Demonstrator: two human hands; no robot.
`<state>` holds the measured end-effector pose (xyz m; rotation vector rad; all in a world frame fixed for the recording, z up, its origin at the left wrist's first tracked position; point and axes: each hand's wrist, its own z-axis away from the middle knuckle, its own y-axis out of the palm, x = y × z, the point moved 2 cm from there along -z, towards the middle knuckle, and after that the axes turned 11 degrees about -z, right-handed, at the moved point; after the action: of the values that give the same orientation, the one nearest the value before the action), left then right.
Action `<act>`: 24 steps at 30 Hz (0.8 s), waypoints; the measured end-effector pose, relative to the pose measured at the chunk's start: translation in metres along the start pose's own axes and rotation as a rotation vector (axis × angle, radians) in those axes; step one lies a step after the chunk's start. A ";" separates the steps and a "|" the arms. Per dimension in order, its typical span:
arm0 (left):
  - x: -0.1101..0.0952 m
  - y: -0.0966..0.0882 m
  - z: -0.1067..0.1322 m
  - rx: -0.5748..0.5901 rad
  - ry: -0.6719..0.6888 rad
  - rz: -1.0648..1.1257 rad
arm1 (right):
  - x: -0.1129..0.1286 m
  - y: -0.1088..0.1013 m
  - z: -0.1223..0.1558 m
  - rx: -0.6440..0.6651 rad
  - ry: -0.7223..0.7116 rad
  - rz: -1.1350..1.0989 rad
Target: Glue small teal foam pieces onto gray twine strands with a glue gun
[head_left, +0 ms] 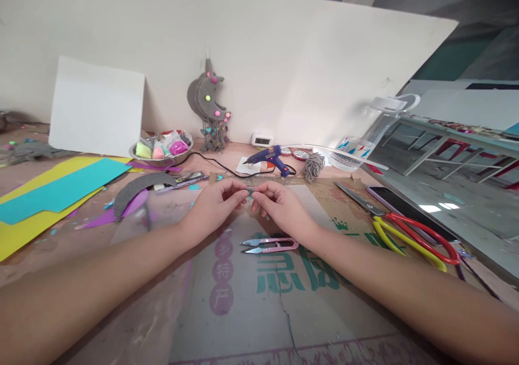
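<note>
My left hand (219,200) and my right hand (275,203) meet above the flattened cardboard sheet (259,294), fingertips pinched together on one small grey-teal piece (250,192) held between them. I cannot make out what the piece is. Pink thread snips (270,245) lie on the cardboard just below my right wrist, apart from both hands. A blue glue gun (271,159) rests behind the hands with its black cord running left.
Teal and yellow foam sheets (52,192) lie at left with a grey felt arc (140,187). A metal bowl (160,150) of coloured clay, a grey moon hanging (207,103), a yarn bundle (314,166), a plastic jar (367,138), scissors (413,235), a ruler and a phone (409,211) lie around.
</note>
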<state>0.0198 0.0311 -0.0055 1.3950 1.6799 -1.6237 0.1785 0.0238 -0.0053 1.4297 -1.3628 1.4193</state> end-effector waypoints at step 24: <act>-0.005 -0.004 0.003 -0.059 0.017 -0.124 | 0.005 0.000 0.004 0.000 -0.037 0.107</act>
<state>0.0176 0.0272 -0.0008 1.3028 1.8415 -1.6183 0.1784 0.0191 -0.0010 1.4075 -1.4818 1.4671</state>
